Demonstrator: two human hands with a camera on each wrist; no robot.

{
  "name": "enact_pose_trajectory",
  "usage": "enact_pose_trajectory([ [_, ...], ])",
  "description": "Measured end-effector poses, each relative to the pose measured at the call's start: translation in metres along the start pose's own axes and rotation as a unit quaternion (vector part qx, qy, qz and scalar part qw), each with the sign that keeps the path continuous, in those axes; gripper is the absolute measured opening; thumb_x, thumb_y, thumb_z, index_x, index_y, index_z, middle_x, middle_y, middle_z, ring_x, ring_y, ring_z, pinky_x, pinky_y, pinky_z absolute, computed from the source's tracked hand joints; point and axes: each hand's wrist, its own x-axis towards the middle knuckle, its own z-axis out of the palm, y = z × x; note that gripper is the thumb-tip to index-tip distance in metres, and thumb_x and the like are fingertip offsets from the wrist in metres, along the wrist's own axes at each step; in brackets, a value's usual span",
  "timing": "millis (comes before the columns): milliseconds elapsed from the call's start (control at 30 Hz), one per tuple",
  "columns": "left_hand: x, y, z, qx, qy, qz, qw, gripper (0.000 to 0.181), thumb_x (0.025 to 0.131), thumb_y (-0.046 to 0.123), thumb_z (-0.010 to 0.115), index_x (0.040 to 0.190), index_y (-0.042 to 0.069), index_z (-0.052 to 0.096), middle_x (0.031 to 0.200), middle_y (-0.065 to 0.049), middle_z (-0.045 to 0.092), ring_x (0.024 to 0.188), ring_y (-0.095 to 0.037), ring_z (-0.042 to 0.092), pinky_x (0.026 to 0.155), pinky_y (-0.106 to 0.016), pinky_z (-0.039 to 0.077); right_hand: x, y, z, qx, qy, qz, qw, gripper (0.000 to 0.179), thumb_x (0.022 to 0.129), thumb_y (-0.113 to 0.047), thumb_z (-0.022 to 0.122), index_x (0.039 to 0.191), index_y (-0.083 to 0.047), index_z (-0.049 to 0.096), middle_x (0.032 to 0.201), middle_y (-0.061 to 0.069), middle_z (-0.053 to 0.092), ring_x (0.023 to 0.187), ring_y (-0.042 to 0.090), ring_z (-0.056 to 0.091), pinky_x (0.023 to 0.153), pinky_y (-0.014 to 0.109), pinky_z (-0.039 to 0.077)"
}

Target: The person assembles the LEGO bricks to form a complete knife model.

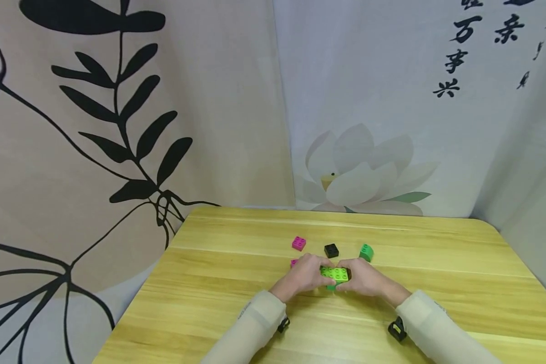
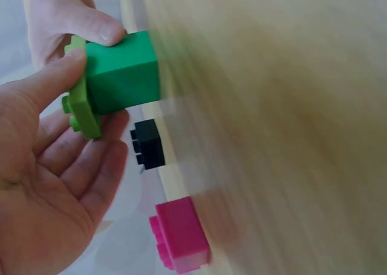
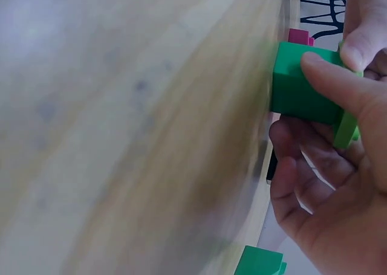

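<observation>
A thin lime-green toy brick with studs sits on top of a taller green brick, both held between the two hands near the middle of the table. My left hand grips the lime-green brick, its thumb on the studded side in the left wrist view. From the other side my right hand grips the green brick, the thumb lying along its face in the right wrist view. Whether the two bricks are fully pressed together I cannot tell. Some fingertips are hidden behind the bricks.
Beyond the hands lie a pink brick, a black brick and another green brick. A second pink brick is partly hidden by the left hand. Printed curtains hang behind the wooden table.
</observation>
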Motion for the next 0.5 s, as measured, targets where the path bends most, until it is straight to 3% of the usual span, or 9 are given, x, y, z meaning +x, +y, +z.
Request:
enact_pose_trajectory([
  [267,-0.002,0.0,-0.004,-0.006,-0.016,0.016,0.9997,0.04,0.078,0.031,0.078,0.115,0.015,0.069,0.099,0.008,0.068,0.069,0.002,0.052,0.06,-0.013,0.043,0.001,0.0,0.0,-0.002,-0.004,-0.003,1.0,0.025,0.077,-0.024,0.079,0.095,-0.015,0.065,0.081,-0.011,0.06,0.066,0.005,0.054,0.056,0.023,0.047],
  [500,-0.01,-0.015,-0.012,-0.021,-0.026,0.003,0.9994,0.046,0.078,0.032,0.078,0.119,0.015,0.065,0.114,0.006,0.064,0.105,-0.009,0.057,0.088,-0.026,0.045,0.0,0.0,0.0,-0.015,-0.004,0.005,0.9999,0.029,0.076,-0.026,0.08,0.097,-0.014,0.065,0.085,-0.011,0.061,0.073,0.006,0.054,0.063,0.024,0.047],
])
